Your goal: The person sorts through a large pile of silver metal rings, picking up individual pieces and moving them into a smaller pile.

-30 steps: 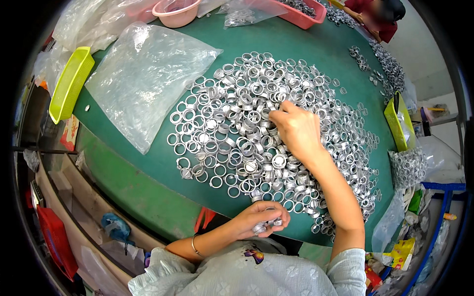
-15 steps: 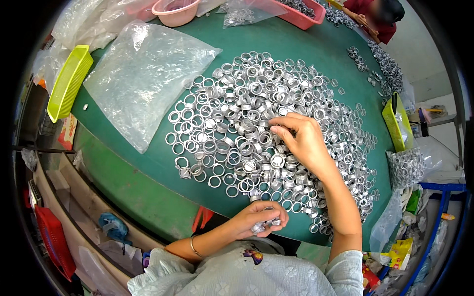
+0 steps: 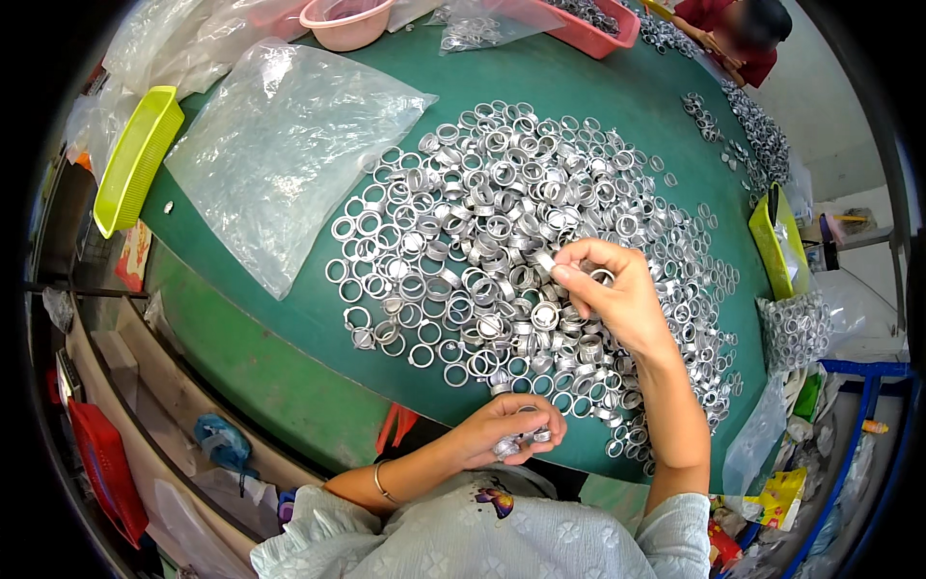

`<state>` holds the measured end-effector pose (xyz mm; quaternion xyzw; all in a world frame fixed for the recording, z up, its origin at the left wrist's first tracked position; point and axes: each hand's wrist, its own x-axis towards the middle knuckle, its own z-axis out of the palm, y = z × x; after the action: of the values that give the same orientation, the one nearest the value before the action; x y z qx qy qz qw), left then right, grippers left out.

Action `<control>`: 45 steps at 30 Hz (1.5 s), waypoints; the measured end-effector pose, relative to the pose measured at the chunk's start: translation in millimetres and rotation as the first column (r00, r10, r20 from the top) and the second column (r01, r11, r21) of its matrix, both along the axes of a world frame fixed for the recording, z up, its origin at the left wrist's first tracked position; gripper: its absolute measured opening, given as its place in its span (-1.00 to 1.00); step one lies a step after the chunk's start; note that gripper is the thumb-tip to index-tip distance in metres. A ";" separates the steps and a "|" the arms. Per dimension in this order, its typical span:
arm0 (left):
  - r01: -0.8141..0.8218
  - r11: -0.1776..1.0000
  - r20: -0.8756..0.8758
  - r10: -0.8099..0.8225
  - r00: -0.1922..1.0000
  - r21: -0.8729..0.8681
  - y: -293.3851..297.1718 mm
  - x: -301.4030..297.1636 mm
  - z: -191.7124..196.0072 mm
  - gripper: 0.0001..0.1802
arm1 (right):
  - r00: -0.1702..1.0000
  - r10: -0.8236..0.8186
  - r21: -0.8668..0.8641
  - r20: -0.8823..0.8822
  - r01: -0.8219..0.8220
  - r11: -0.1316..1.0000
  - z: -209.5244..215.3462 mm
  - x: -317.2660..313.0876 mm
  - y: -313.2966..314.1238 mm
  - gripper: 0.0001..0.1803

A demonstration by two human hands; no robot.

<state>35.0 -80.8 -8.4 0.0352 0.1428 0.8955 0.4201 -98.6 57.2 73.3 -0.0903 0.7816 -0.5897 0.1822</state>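
R hand (image 3: 625, 301), ctr of frame, pinches silvery pc. (image 3: 545, 261) betw. thumb & index, at ring pile (image 3: 482, 232), mid-frame. L hand (image 3: 497, 421), btm ctr, curled round several metal pcs. (image 3: 507, 446); clear bag (image 3: 289, 154) flat on green table (image 3: 338, 357), upper L.

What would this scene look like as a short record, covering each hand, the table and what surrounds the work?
Left hand: curled around a few small metal rings
Right hand: thumb and finger pinching a grey ring above the heap
Table: green, bearing a large heap of metal rings
Left of heap: clear plastic bag, then yellow-green basket
Far side: pink basin
Far right: another person in dark red
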 end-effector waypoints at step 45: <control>0.006 0.999 -0.032 -0.007 0.999 -0.044 -0.2 -1.7 1.6 -0.69 | 0.683 0.438 0.765 -0.584 0.284 0.578 -18.1 -27.3 -26.8 -0.95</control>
<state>33.3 -81.0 -6.8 0.0408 0.1689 0.8901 0.4215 -125.9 30.5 55.3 -0.2594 0.9588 -0.0675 -0.0942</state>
